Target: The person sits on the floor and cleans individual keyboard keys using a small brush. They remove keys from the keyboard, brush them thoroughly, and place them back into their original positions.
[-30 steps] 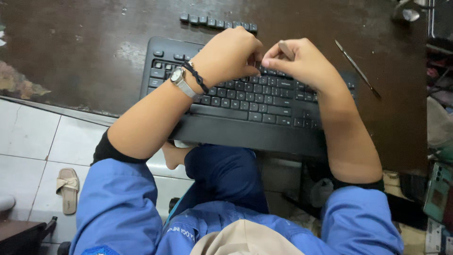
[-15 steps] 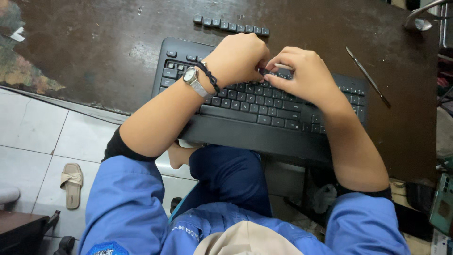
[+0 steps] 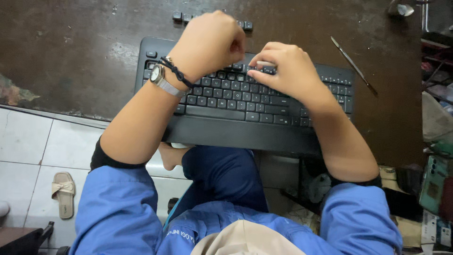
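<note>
keyboard on table, keycaps behind

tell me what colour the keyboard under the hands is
Black, keys and palm rest alike; the keyboard shows plainly in the head view.

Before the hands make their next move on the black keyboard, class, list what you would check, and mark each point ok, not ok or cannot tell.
1. Keyboard lies flat on the table: ok.
2. Left hand over the upper key rows: ok.
3. Right hand on the keys: ok.
4. Anything pinched in the right fingertips: cannot tell.
5. Loose keycaps lie behind the keyboard, apart from it: ok.
6. Thin metal tool lies apart from both hands: ok.
</note>
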